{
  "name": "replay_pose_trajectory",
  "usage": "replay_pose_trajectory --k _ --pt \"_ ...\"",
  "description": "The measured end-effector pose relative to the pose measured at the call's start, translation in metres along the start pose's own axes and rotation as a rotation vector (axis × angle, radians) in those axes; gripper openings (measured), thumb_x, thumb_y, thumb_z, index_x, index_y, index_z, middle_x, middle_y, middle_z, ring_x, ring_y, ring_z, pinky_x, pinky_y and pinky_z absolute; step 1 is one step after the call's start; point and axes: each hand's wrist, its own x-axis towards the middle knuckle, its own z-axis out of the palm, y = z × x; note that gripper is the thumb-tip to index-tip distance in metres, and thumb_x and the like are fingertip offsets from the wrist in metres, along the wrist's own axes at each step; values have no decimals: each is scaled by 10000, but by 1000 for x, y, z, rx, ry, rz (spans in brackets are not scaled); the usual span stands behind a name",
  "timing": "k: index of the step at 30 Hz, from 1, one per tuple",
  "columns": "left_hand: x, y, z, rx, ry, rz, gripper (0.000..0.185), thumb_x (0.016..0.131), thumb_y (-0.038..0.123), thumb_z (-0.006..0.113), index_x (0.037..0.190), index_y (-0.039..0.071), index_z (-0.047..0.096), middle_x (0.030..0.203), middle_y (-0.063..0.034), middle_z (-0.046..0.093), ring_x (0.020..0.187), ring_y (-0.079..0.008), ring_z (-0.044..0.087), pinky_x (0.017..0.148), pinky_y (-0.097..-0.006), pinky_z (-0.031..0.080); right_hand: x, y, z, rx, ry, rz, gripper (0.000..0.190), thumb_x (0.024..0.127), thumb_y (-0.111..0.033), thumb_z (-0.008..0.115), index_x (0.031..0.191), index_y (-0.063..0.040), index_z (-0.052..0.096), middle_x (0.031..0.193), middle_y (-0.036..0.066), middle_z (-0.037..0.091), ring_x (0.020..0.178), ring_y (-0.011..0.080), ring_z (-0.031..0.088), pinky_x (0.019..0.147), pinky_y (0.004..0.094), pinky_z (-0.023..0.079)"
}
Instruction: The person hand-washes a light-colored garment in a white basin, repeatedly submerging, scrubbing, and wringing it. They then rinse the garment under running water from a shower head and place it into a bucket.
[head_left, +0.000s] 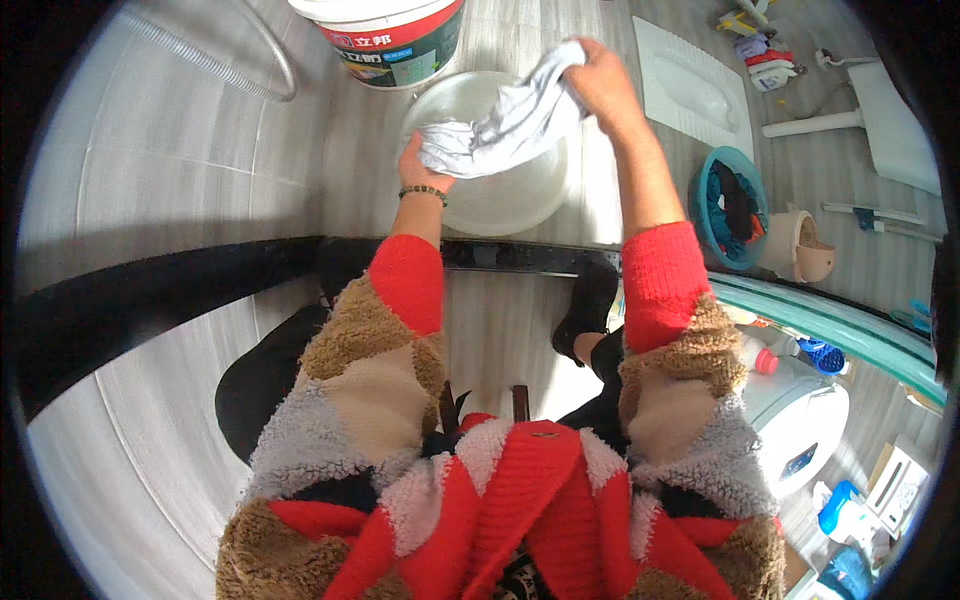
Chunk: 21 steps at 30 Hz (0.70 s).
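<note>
A wet-looking white cloth (504, 135) is stretched at a slant between my two hands, above a whitish plastic basin (517, 206) on the floor. My left hand (421, 166), with a beaded bracelet at the wrist, grips the cloth's lower left end. Higher up and to the right, my right hand (604, 86) clutches the other end, past the basin's right rim. The cloth hides part of the basin's inside. Whether the cloth is a garment cannot be told.
Behind the basin stands a large paint bucket (390, 45). A squat toilet pan (694, 82) is set in the floor at right. Nearer, a teal basin (699, 199) holds dark clothes. A black sill (517, 259) and a glass panel's edge (825, 322) cross before me.
</note>
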Motion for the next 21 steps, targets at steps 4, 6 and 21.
replay_pose_trajectory --k 4,6,21 --pt "28 -2 -41 87 147 139 378 908 223 521 1217 9 473 1228 -145 512 1115 -318 505 970 -490 401 -18 95 57 -48 -226 287 508 661 -194 587 1145 -44 559 1001 219 640 943 343 625 847 377 477" --pt "36 -9 -61 163 273 125 298 891 157 563 1148 19 503 1124 -120 543 1019 -285 539 904 -448 449 -27 126 87 -115 -381 373 586 662 -164 599 1224 -40 493 1011 207 619 893 304 634 738 360 513" --pt "56 -40 -69 684 501 -314 976 733 632 635 1457 180 162 1498 -135 178 1342 -401 198 984 -690 148 -51 199 183 -397 -327 387 662 682 -261 693 1304 -199 476 1401 153 345 1150 339 485 905 414 458"
